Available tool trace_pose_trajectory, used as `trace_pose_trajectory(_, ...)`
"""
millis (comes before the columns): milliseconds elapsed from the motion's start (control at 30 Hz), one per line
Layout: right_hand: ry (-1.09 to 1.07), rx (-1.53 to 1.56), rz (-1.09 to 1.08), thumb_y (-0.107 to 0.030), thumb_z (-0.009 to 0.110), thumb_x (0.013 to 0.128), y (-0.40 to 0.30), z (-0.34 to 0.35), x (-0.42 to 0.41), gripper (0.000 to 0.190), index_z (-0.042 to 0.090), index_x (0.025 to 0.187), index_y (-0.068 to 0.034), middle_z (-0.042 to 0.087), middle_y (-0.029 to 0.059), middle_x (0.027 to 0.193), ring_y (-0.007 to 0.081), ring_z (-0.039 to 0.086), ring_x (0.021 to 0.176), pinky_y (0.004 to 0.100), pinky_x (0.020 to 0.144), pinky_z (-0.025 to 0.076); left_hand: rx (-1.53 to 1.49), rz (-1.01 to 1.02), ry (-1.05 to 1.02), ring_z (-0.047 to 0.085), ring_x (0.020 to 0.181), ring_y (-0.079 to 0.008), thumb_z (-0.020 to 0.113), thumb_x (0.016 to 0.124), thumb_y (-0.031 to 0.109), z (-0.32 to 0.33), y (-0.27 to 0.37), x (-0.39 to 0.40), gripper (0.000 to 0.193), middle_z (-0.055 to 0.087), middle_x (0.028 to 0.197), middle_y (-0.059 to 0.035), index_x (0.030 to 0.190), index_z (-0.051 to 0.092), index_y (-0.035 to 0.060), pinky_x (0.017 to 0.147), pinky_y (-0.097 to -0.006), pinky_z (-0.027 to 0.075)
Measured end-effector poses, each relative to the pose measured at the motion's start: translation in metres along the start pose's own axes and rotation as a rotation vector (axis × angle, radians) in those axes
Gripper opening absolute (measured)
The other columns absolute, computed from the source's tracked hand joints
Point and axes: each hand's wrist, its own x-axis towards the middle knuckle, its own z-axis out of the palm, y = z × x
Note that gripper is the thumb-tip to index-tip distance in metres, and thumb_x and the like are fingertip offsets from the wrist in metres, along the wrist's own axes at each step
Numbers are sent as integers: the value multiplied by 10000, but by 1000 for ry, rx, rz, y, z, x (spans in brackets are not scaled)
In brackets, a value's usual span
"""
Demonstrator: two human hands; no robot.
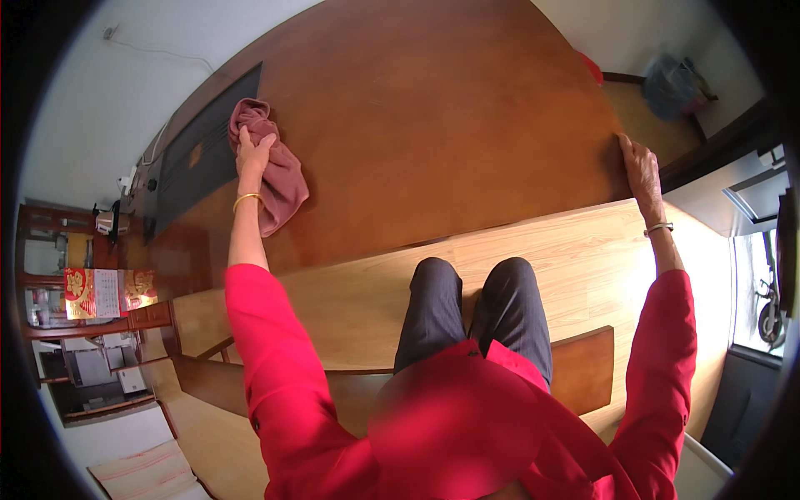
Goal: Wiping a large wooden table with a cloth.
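Observation:
A wooden table [437,125] with a polished reddish-brown top spreads before me. On its left part, my left hand [252,156] is closed on a bunched dusty-pink cloth [284,190], pressed against the tabletop. The cloth's upper end is crumpled past my fingers, and its loose end trails towards me. It lies beside a dark inset panel [209,147] in the table. At the near right corner, my right hand [642,172] grips the table's edge; its fingertips are partly hidden.
I sit on a wooden bench [584,369] over a light wood floor [519,237]. A wooden cabinet [47,222] and a red-and-gold calendar [94,292] stand at far left. Blue plastic bag-like material [669,87] is beyond the table's right end. Bright light enters at right.

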Motion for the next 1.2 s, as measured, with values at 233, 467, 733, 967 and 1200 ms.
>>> trace_pose_trajectory(233,-8,148,78,10,540,866,7,6,-5,303,561,1162,-50,655,172,949,349,663,801,417,634,552,9,164,24,457,1295,-384,606,850,324,29,44,32,717,464,1421,-212,1492,311,204,1056,-413,374)
trace_pose_trajectory(467,-1,128,87,-53,502,912,-12,-16,3,233,596,1124,-84,651,167,979,362,647,877,433,700,541,-125,446,-48,482,1270,-371,584,833,239,86,160,27,642,495,1389,-206,1429,397,89,1054,-418,381)
trace_pose_trajectory(733,-57,245,210,-79,505,919,-10,-11,3,248,596,1149,-95,663,158,971,368,648,884,440,713,541,-366,996,-201,554,1150,-399,603,778,168,156,321,-81,577,591,1242,-218,1332,481,66,972,-452,450)
trace_pose_trajectory(967,-60,249,158,-56,514,904,-13,-12,2,241,585,1135,-61,645,176,995,373,646,884,444,700,538,-474,1249,-181,596,974,-373,637,738,149,182,389,-190,496,632,1021,-160,1222,540,110,842,-502,484)
trace_pose_trajectory(1200,102,125,20,-67,478,890,7,1,-6,178,587,786,29,612,255,813,432,622,772,468,572,491,-543,1322,-242,563,995,-336,660,721,183,158,385,-266,545,596,1012,-127,1255,565,129,845,-484,461)
